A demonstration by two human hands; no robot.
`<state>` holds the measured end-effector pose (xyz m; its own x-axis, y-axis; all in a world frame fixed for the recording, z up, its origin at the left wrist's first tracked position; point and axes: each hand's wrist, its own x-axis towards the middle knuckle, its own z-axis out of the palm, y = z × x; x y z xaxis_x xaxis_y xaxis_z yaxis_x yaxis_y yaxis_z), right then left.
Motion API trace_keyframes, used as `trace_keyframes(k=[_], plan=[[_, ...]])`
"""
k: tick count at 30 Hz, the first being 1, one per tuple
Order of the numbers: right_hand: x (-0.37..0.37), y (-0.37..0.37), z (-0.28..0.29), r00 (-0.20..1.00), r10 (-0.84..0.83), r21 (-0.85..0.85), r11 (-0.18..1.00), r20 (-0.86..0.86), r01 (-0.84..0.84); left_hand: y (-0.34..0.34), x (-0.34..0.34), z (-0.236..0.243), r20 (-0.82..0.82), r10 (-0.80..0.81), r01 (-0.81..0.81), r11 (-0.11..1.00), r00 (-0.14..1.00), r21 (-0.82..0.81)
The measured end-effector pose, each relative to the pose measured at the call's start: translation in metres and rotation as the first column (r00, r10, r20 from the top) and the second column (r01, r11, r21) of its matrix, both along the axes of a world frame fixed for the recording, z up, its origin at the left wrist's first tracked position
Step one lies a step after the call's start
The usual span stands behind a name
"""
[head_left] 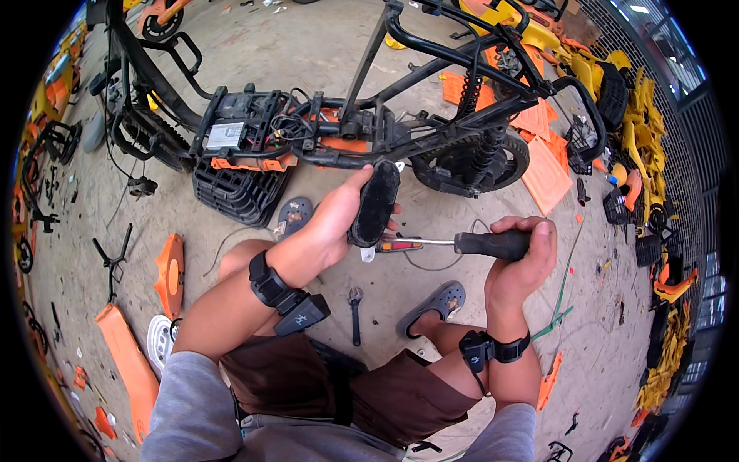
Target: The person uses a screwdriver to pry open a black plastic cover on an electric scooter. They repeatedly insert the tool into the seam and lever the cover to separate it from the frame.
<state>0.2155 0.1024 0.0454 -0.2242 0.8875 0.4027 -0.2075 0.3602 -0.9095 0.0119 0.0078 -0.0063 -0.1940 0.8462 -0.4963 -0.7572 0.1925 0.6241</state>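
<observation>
My left hand (335,219) grips a flat black oval part (375,204), held upright in front of a stripped black bike frame (369,127). My right hand (523,254) is closed around the black handle of a screwdriver (462,244), whose shaft points left and meets the lower edge of the oval part. Both wrists carry black strap-on devices. I squat on a concrete floor in brown shorts and grey sandals.
A wrench (355,312) lies on the floor between my feet. Orange panels (543,173) and a black grid basket (239,192) lie beside the frame. An orange cover (169,273) and a long orange piece (127,362) sit at left; piled yellow and orange parts (647,131) line the right.
</observation>
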Motion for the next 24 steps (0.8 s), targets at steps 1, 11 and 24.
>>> trace_keyframes(k=[1, 11, 24], plan=[[0.0, 0.0, -0.001, 1.0, 0.008, 0.0, 1.0, 0.013, -0.008, 0.0, 0.0, 0.0, -0.001, -0.002, 0.002, 1.0, 1.0, 0.002], [-0.001, 0.008, -0.014, 0.991, -0.03, 0.24, 0.971, 0.131, -0.003, -0.001, -0.003, -0.001, -0.04, 0.012, -0.013, 1.0, 0.999, -0.011], [0.001, 0.002, -0.015, 0.974, -0.089, 0.315, 0.949, 0.209, 0.019, -0.004, -0.004, 0.005, -0.063, 0.028, -0.031, 0.998, 0.998, -0.051]])
